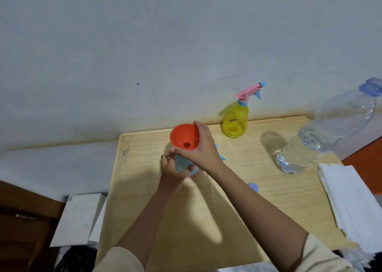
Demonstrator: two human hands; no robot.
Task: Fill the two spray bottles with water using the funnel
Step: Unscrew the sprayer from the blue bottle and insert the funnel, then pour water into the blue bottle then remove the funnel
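An orange funnel (184, 137) stands in the neck of a light blue spray bottle (182, 164) at the middle of the wooden table (237, 209). My right hand (201, 147) grips the funnel's rim from the right. My left hand (171, 168) holds the blue bottle's body from the left and hides much of it. A yellow spray bottle (235, 120) with a pink and blue trigger head stands upright at the table's far edge. A large clear water bottle (322, 135), partly full, stands at the right.
A small blue cap (253, 187) lies on the table near my right forearm. A blue piece (221, 156) shows behind my right wrist. White paper towels (351, 205) are stacked at the right edge. A white box (78, 218) sits left of the table. The wall is just behind.
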